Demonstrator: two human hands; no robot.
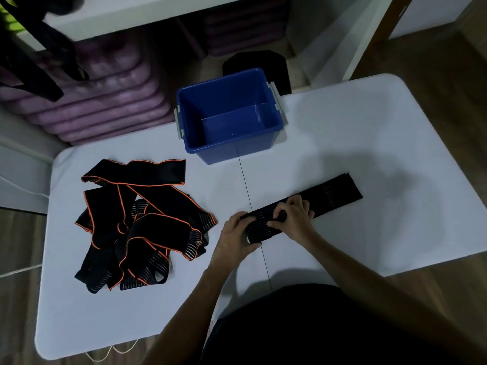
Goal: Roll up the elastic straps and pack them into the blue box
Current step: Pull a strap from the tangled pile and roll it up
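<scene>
Rolling starts at the strap (303, 206) end under both hands: left hand (234, 239) grips the near end, right hand (292, 219) pinches just beside it. Keep edges square and turns tight, working away toward the free end; blue box (229, 138) waits beyond, empty.

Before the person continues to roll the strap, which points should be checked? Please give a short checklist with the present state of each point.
1. Both hands on the strap: ok, left hand and right hand grip its near end.
2. Rest of the strap flat and straight on the table: ok.
3. Roll tight and even: cannot tell, the hands cover it.
4. Box open and empty: ok.
5. Path to the box free: ok.
6. Pile apart from the strap: ok, it lies to the left.
</scene>
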